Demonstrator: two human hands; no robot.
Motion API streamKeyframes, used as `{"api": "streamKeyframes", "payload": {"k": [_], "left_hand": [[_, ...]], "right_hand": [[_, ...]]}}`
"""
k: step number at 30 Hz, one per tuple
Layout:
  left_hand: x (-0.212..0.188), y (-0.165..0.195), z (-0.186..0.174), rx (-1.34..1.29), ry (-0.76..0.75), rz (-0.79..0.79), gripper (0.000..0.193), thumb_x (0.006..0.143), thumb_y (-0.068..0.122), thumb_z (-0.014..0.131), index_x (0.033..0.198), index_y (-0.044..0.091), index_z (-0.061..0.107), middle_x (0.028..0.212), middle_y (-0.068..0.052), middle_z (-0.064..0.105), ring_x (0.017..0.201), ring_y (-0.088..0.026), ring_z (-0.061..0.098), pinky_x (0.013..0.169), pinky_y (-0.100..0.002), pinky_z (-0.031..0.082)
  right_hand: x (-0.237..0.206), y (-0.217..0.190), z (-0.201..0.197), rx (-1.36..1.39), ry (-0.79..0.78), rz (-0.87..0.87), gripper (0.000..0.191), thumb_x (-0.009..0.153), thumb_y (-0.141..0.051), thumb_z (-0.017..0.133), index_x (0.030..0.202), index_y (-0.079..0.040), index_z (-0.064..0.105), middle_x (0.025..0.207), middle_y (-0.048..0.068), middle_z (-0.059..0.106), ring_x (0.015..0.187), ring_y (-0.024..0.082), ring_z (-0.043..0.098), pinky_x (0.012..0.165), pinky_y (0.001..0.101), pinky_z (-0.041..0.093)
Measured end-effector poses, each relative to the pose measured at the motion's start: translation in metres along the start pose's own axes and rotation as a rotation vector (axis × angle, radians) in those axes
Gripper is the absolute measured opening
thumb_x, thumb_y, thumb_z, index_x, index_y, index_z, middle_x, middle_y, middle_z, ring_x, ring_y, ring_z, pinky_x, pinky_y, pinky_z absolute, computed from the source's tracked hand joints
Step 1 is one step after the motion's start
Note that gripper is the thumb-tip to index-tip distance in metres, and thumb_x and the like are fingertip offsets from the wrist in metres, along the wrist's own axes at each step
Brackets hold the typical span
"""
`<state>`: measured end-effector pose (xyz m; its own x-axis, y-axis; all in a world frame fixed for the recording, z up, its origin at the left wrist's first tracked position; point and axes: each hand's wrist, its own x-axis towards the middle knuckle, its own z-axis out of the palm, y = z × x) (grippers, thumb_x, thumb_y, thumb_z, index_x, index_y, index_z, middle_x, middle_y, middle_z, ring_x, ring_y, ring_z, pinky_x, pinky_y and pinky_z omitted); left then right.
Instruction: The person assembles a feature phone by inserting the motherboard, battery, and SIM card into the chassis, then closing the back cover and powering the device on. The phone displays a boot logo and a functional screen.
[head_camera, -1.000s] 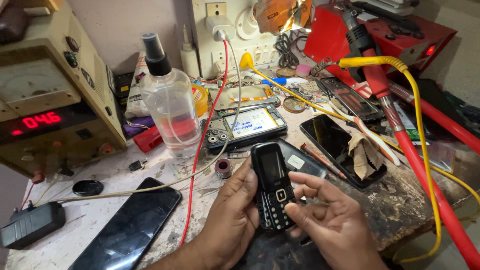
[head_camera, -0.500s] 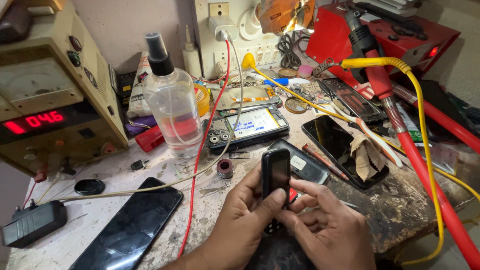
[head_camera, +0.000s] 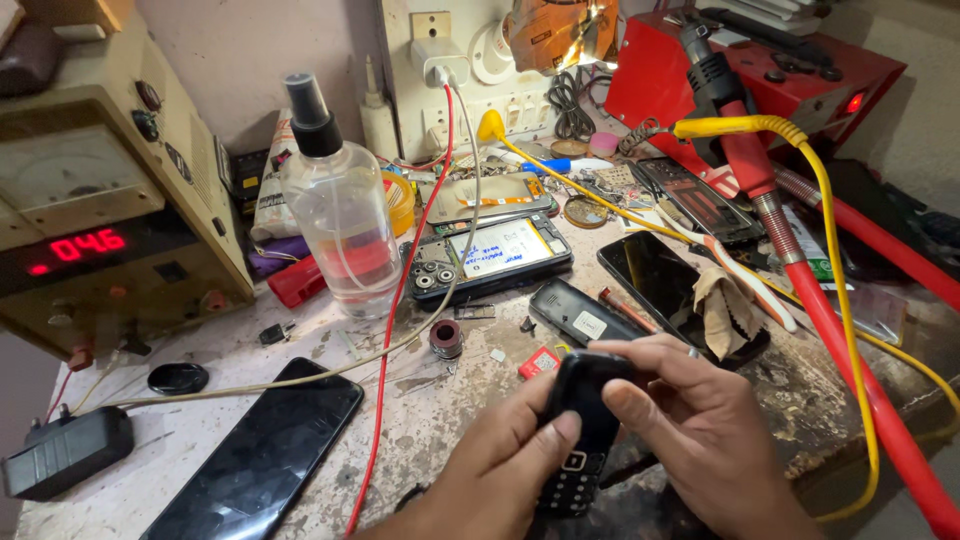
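1. We see a clear spray bottle (head_camera: 340, 235) with a black top standing on the counter (head_camera: 450, 410); it looks partly full of clear liquid
2. Our left hand (head_camera: 505, 470) and right hand (head_camera: 700, 430) both have their fingers closed around a small black keypad phone (head_camera: 580, 430), held low near the counter's front edge
3. A black flat phone (head_camera: 262, 455) lies near the left front edge
4. There is little free room; wires and phone parts are all around

spray bottle (head_camera: 338, 225), power supply (head_camera: 105, 200), black smartphone (head_camera: 260, 455)
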<state>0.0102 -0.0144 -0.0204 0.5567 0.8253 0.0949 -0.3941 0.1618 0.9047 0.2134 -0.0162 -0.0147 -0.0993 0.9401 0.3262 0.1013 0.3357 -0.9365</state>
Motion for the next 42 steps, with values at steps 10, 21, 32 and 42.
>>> {"api": "streamKeyframes", "payload": {"k": [10,21,32,42], "left_hand": [[-0.014,0.017,0.0,0.722,-0.004,0.448,0.029,0.108,0.021,0.057,0.132,0.005,0.061,0.112,-0.014,0.075,0.106,-0.026,0.078,0.093,-0.037,0.059],[-0.02,0.02,-0.002,0.783,-0.061,0.472,0.032,0.108,0.021,0.059,0.135,0.004,0.062,0.109,-0.017,0.075,0.102,-0.03,0.08,0.089,-0.037,0.061],[-0.018,0.027,-0.002,0.947,0.04,0.633,0.039,0.094,0.022,0.08,0.127,0.003,0.069,0.11,-0.017,0.078,0.104,-0.028,0.08,0.089,-0.036,0.063],[-0.018,0.027,0.007,0.886,0.138,0.669,0.027,0.087,0.017,0.085,0.11,0.006,0.077,0.103,-0.012,0.081,0.097,-0.024,0.084,0.084,-0.033,0.066]], "right_hand": [[-0.019,-0.007,-0.007,-0.1,0.056,-0.089,0.038,0.08,-0.012,0.081,0.114,0.003,0.077,0.108,0.008,0.07,0.098,0.013,0.07,0.082,0.0261,0.059],[-0.026,-0.016,0.001,-0.235,0.077,-0.328,0.033,0.084,-0.019,0.083,0.11,0.001,0.079,0.094,0.008,0.078,0.092,0.015,0.073,0.081,0.026,0.058],[-0.03,-0.001,-0.01,-0.048,0.157,-0.235,0.031,0.091,-0.021,0.077,0.113,0.001,0.072,0.11,0.014,0.076,0.104,0.02,0.074,0.092,0.035,0.06],[-0.039,0.005,-0.007,0.011,0.086,-0.331,0.027,0.097,-0.019,0.074,0.115,0.001,0.073,0.117,0.02,0.077,0.116,0.027,0.074,0.104,0.0402,0.06]]}}
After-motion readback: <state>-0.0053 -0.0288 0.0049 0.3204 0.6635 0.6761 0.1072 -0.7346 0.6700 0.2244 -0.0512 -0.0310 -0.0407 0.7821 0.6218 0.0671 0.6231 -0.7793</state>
